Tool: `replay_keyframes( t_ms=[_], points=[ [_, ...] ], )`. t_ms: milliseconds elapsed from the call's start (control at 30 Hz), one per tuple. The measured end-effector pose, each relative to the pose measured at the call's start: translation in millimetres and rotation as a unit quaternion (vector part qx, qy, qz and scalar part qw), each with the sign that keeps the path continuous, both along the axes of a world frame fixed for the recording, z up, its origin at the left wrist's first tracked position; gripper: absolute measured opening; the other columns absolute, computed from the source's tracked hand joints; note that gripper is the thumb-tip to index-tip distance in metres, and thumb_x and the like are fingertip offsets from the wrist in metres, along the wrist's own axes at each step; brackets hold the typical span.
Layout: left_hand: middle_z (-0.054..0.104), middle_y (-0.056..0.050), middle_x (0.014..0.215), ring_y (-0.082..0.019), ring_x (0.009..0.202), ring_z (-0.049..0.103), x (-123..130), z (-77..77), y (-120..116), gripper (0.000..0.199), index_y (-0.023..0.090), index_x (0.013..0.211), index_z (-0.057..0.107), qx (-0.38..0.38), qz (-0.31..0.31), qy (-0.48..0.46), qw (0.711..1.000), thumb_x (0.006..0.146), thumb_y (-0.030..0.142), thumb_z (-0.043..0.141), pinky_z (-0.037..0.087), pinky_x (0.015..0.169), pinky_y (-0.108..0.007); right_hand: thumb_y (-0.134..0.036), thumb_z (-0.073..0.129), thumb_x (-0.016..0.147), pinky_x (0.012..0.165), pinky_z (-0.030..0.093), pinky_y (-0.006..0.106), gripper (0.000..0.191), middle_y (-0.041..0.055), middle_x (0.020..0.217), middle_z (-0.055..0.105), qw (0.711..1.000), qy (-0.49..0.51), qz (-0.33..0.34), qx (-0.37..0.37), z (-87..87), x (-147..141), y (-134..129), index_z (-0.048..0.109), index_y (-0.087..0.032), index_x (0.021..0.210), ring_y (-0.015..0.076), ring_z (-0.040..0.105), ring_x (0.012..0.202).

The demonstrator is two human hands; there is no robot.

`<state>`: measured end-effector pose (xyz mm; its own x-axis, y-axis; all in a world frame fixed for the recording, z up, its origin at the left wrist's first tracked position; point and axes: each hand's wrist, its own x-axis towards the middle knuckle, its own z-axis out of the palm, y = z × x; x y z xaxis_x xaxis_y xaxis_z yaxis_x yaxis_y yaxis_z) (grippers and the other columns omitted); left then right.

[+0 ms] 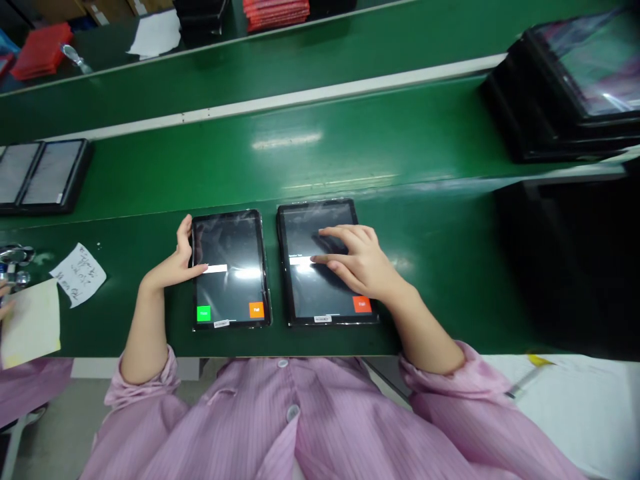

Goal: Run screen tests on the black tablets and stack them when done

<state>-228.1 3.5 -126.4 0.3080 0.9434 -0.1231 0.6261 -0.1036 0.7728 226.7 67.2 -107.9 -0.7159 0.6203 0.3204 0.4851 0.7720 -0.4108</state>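
Two dark tablets lie side by side on the green bench before me. My left hand [177, 261] is at the left edge of the left tablet [230, 237], fingers stretched along its side and thumb reaching onto a white bar on the screen. That screen also shows a green button and an orange "Fail" button. Over the right tablet [310, 293], my right hand [357, 260] is spread, with the index fingertip at a white bar. A red-orange "Fail" button shows below; my hand hides part of this screen. Neither hand grips anything.
Stacked tablets or screens [590, 73] stand at the far right, above a black box [565, 260]. More tablets [55, 173] lie at left. A handwritten note [80, 275] lies near a co-worker's hand [5, 300] and yellowish paper [31, 323]. Red packets [277, 13] sit on the back shelf.
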Motion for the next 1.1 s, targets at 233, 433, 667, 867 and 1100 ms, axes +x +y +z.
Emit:
replay_keyframes(
  t_ms=[233, 433, 667, 867, 1100],
  points=[
    [0.020, -0.020, 0.167, -0.035, 0.154, 0.029, -5.5, 6.9, 14.3, 0.098, 0.034, 0.159, -0.004, 0.080, 0.088, -0.020, 0.993, 0.092, 0.064, 0.061, 0.030, 0.120, -0.063, -0.059, 0.026, 0.104, 0.107, 0.041, 0.058, 0.059, 0.0085, 0.135, 0.057, 0.977, 0.172, -0.118, -0.051, -12.0, 12.8, 23.8, 0.079, -0.034, 0.114, 0.0350, 0.053, 0.126],
    [0.058, -0.010, 0.146, -0.030, 0.136, 0.055, 61.8, 50.2, 49.9, 0.043, 0.023, 0.138, 0.057, 0.171, 0.056, 0.230, 0.956, 0.104, 0.043, 0.041, 0.046, 0.113, -0.050, -0.068, 0.014, 0.100, 0.109, 0.045, 0.053, 0.072, 0.0094, 0.130, 0.057, 0.921, 0.286, -0.215, -0.156, -54.9, 7.1, 76.7, 0.070, -0.033, 0.127, 0.0311, 0.053, 0.128],
    [0.043, -0.018, 0.160, -0.039, 0.144, 0.046, 133.9, 63.9, 50.9, 0.058, 0.012, 0.153, 0.040, 0.163, -0.114, 0.334, 0.921, 0.099, 0.030, 0.051, 0.042, 0.116, -0.054, -0.075, 0.015, 0.097, 0.117, 0.035, 0.057, 0.076, 0.0095, 0.132, 0.058, 0.954, 0.192, -0.189, -0.134, -60.6, 9.4, 76.8, 0.075, -0.033, 0.116, 0.0316, 0.047, 0.132],
    [0.052, -0.016, 0.152, -0.032, 0.137, 0.056, 134.5, 71.1, 30.6, 0.056, 0.024, 0.157, 0.034, 0.175, -0.158, 0.293, 0.927, 0.105, 0.039, 0.046, 0.042, 0.115, -0.052, -0.079, 0.011, 0.095, 0.118, 0.032, 0.060, 0.081, 0.0107, 0.126, 0.063, 0.949, 0.208, -0.162, -0.173, -60.8, 15.6, 72.0, 0.073, -0.031, 0.116, 0.0329, 0.045, 0.133],
    [0.024, -0.020, 0.169, -0.041, 0.155, 0.025, 129.7, 56.8, 44.2, 0.068, 0.023, 0.162, 0.022, 0.150, -0.139, 0.278, 0.938, 0.104, 0.054, 0.041, 0.018, 0.122, -0.069, -0.073, 0.017, 0.099, 0.117, 0.033, 0.062, 0.073, 0.0108, 0.133, 0.056, 0.946, 0.188, -0.206, -0.164, -58.7, 11.9, 71.0, 0.075, -0.032, 0.117, 0.0331, 0.044, 0.134]
  ],
)
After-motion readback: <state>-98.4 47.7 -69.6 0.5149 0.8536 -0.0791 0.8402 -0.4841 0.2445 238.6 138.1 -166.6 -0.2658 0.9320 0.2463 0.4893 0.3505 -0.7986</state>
